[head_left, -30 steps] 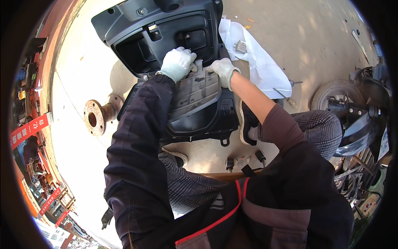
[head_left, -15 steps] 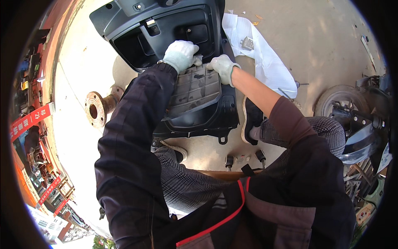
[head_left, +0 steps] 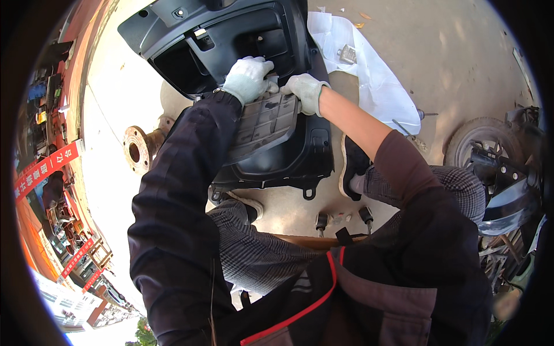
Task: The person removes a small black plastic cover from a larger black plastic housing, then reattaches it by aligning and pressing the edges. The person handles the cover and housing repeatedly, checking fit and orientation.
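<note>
- Left hand (head_left: 248, 78) and right hand (head_left: 304, 91), both gloved, fingers curled onto the ribbed grey panel (head_left: 266, 124) at its top edge
- Panel lies on the black plastic housing (head_left: 231, 40)
- White sheet (head_left: 369, 69) right of housing; rusty flange (head_left: 138, 151) left

Bright sunlight, hard shadows, fisheye-bent edges.

Gloved left hand (head_left: 248, 78) and right hand (head_left: 304, 91) grip ribbed grey panel (head_left: 266, 124) atop black plastic fairing (head_left: 231, 40)
</note>
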Available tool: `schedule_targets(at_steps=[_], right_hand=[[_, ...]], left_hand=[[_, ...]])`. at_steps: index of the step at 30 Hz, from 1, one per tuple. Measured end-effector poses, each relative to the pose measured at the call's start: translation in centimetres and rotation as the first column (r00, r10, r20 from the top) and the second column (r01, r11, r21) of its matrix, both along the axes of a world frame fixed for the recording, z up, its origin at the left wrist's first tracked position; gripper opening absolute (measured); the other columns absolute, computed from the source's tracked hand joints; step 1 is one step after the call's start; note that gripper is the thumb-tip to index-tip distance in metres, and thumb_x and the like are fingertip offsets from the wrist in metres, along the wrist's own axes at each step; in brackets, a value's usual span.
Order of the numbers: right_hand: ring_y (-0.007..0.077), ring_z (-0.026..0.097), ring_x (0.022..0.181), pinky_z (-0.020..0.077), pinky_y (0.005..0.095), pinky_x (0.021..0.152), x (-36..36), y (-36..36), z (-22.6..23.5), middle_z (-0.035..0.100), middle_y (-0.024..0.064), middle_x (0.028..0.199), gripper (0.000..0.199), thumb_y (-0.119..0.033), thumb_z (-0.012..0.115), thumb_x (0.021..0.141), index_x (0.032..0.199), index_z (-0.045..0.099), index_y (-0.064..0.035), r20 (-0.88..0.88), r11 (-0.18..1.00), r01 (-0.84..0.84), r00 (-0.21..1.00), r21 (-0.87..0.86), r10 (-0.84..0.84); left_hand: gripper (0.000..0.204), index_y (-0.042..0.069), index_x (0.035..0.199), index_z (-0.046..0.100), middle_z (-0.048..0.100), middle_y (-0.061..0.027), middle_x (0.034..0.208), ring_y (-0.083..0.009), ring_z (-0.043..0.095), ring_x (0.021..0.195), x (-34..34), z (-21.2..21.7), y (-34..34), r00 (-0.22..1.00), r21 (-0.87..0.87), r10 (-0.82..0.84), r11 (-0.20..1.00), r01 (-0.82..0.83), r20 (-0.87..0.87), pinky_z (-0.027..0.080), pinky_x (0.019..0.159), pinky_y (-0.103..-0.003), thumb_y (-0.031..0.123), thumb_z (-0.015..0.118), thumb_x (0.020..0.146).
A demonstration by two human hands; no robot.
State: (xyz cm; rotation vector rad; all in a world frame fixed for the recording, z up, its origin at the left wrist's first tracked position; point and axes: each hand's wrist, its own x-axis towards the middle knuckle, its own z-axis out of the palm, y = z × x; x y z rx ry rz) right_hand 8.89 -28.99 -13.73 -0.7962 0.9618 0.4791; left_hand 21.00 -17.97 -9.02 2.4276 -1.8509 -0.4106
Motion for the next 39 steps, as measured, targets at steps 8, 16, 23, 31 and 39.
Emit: schedule_targets(at_steps=[8,16,23,31,39], right_hand=[[0.0234,0.046,0.047,0.0318,0.0374,0.043,1.2,0.6,2.6,0.051,0.0122,0.064,0.011,-0.004,0.054,0.081,0.071,0.056,-0.0025,-0.026,0.998,0.048,0.998,-0.037,-0.049],[0.0170,0.038,0.048,0.0245,0.0309,0.040,2.1,-0.6,5.3,0.047,0.0088,0.066,0.009,-0.002,0.053,0.083,0.074,0.055,-0.0017,0.008,0.971,-0.215,0.976,-0.101,0.217],[0.0116,0.024,0.047,0.0179,0.0280,0.038,3.6,-0.6,7.2,0.042,0.0053,0.065,0.019,-0.010,0.057,0.087,0.071,0.052,-0.0010,-0.167,0.775,-0.532,0.846,-0.342,0.506],[0.0100,0.035,0.043,0.0203,0.0267,0.034,4.8,-0.4,7.8,0.049,0.0051,0.063,0.018,-0.015,0.059,0.089,0.081,0.060,0.0007,-0.311,0.604,-0.674,0.736,-0.425,0.602],[0.0067,0.037,0.043,0.0187,0.0235,0.033,4.5,-1.3,6.5,0.048,0.0005,0.064,0.015,-0.015,0.057,0.090,0.081,0.062,-0.0033,-0.217,0.675,-0.657,0.752,-0.336,0.623]], left_hand=[[0.037,0.001,0.099,0.065,0.064,-0.0134,0.089,-0.0324,0.060,0.086,0.9,-0.4,0.6,0.998,-0.034,-0.067,0.997,0.067,-0.008,0.048,0.078,-0.040,0.028,0.070,0.074],[0.033,0.002,0.101,0.065,0.063,-0.0122,0.088,-0.0324,0.060,0.087,1.3,-0.7,0.7,0.997,0.022,-0.077,0.997,0.076,0.024,0.049,0.077,-0.040,0.020,0.066,0.073],[0.029,0.006,0.100,0.065,0.062,-0.0110,0.089,-0.0307,0.061,0.088,0.9,-0.5,0.8,1.000,0.036,-0.021,0.999,0.020,0.004,0.051,0.077,-0.039,0.016,0.067,0.073],[0.024,0.007,0.096,0.068,0.065,-0.0108,0.088,-0.0295,0.062,0.088,0.6,-1.9,1.5,1.000,-0.008,0.024,1.000,-0.024,-0.017,0.051,0.081,-0.039,0.016,0.067,0.073],[0.041,0.004,0.098,0.067,0.067,-0.0162,0.086,-0.0334,0.064,0.085,0.5,3.7,1.3,0.974,0.140,0.115,0.986,-0.089,-0.197,0.052,0.076,-0.041,0.042,0.061,0.083]])
